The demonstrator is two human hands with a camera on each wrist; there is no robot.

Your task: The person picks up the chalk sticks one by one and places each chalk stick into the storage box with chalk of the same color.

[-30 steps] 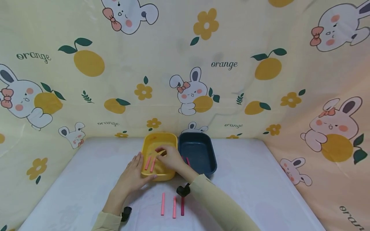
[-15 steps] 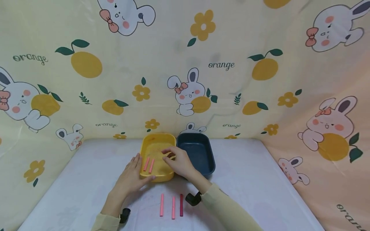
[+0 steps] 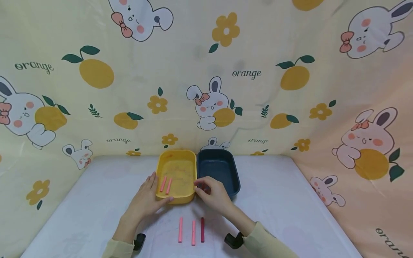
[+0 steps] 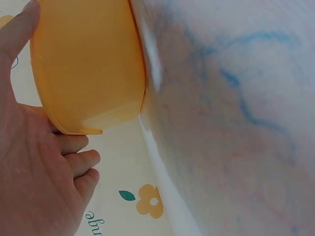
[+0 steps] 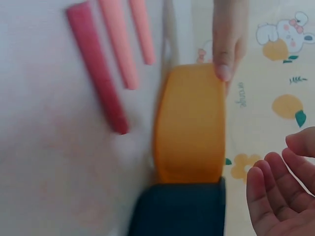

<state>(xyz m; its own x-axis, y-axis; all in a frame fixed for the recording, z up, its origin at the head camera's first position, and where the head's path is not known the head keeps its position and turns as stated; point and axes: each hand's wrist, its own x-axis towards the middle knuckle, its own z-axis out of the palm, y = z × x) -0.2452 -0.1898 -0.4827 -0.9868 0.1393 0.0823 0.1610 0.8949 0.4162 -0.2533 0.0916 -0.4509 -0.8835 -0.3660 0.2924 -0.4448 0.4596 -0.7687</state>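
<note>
My left hand holds the near left corner of a yellow plastic tray, its thumb on the front rim and its fingers along the left side. Two short pink chalk-like sticks lie inside that tray. With loosely bent fingers and nothing seen between them, my right hand hovers over the near left corner of a dark blue tray. Something reddish shows partly behind its fingers in the head view. The right wrist view has this hand with thumb and fingertips apart.
On the white tabletop, in front of the trays, lie two pink sticks and a dark red stick. Both trays stand side by side near a patterned backdrop cloth. Blue marks streak the table covering.
My right hand has drawn back from above the yellow tray, right and toward me, to the dark blue tray's near corner. My left hand stays on the yellow tray.
</note>
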